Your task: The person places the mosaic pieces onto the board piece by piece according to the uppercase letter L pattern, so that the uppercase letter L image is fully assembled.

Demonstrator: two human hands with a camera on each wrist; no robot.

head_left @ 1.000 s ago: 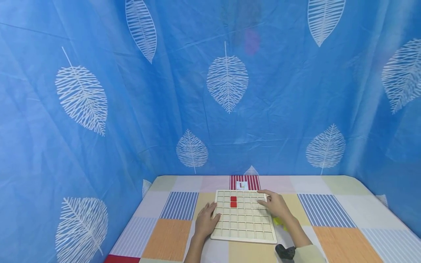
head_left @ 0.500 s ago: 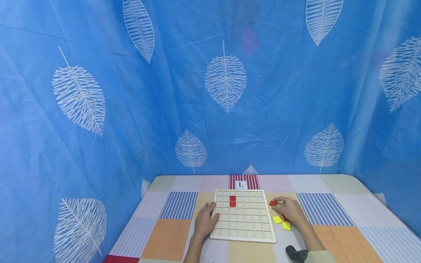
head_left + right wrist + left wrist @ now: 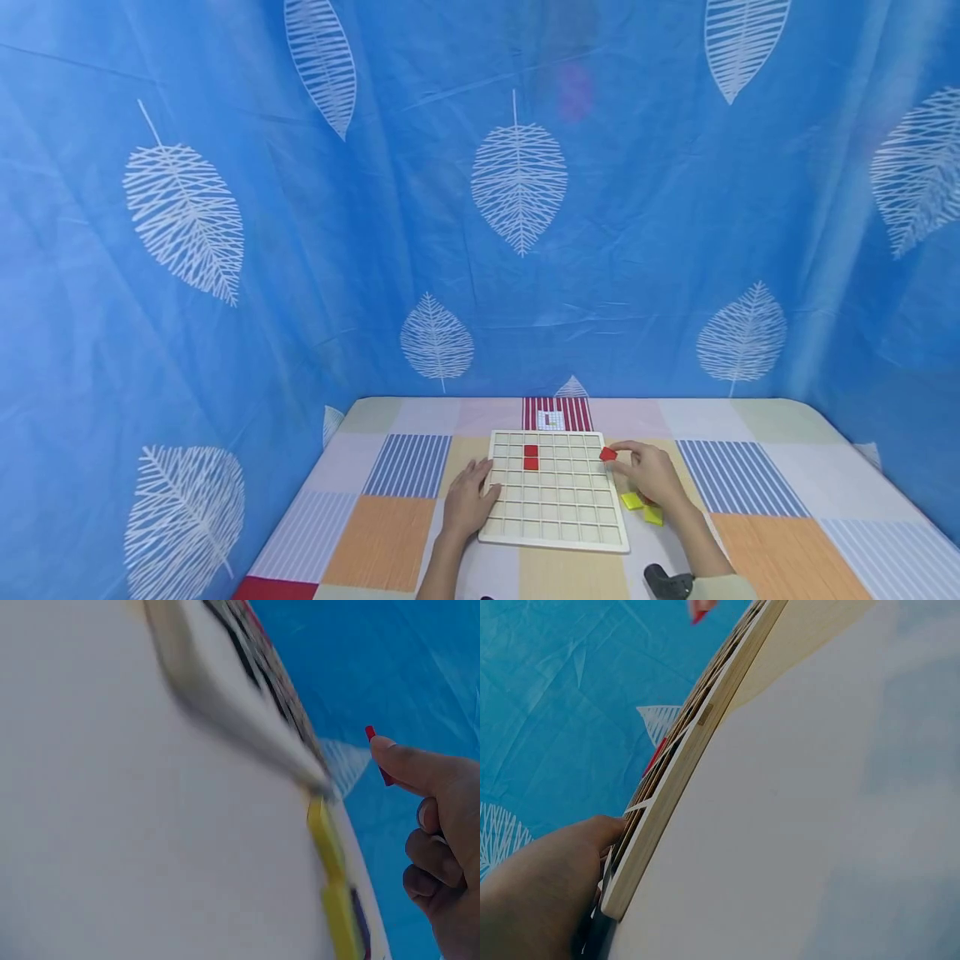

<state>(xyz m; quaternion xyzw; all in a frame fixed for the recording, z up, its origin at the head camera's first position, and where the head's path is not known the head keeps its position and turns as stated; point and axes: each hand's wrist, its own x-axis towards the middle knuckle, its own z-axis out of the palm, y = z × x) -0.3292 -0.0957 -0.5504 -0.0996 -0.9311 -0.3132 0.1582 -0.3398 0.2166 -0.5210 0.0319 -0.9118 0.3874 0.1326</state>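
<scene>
A pale wooden grid board [image 3: 555, 508] lies on the table, with two red square tiles [image 3: 531, 457] in neighbouring cells near its far side. My left hand [image 3: 468, 502] rests along the board's left edge, its thumb on the rim in the left wrist view. Between thumb and fingertip my right hand [image 3: 651, 475] pinches another red tile [image 3: 381, 756], raised by the board's right rim. The other fingers of that hand are curled in the right wrist view. Beneath it, two yellow tiles [image 3: 642, 508] lie beside the board, with a bit of red partly hidden by the hand.
A small card printed with a grid [image 3: 551, 420] lies beyond the board's far edge. The tabletop has a patchwork cloth [image 3: 393, 529]. A blue leaf-patterned curtain [image 3: 622, 250] surrounds the table. The right wrist carries a black device [image 3: 667, 582].
My right hand went from over the board to its right side, took hold of a red tile, and has come back left to the rim with it. The left hand stays put.
</scene>
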